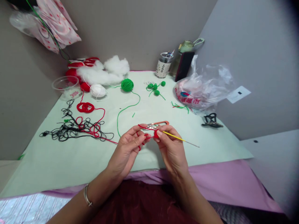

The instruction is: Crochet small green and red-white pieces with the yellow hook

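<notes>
My left hand (130, 144) is closed on red yarn (109, 140), which winds round its fingers and trails off to the left across the table. My right hand (171, 144) pinches a yellow crochet hook (174, 136) together with a small red crocheted piece (156, 134). The hook's bare metal end points right and slightly down. A strand runs between the two hands at the fingertips. Just beyond them lie scissors with orange handles (165, 123), partly hidden by my fingers.
Tangled black yarn (72, 130) and a red coil (85, 107) lie left. Behind are white stuffing (105, 73), a white ball (98, 91) and a green yarn ball (127, 85). Small green pieces (155, 87), a pen jar (163, 67), phone (184, 67), plastic bag (196, 90) and black claw clip (212, 120) stand right.
</notes>
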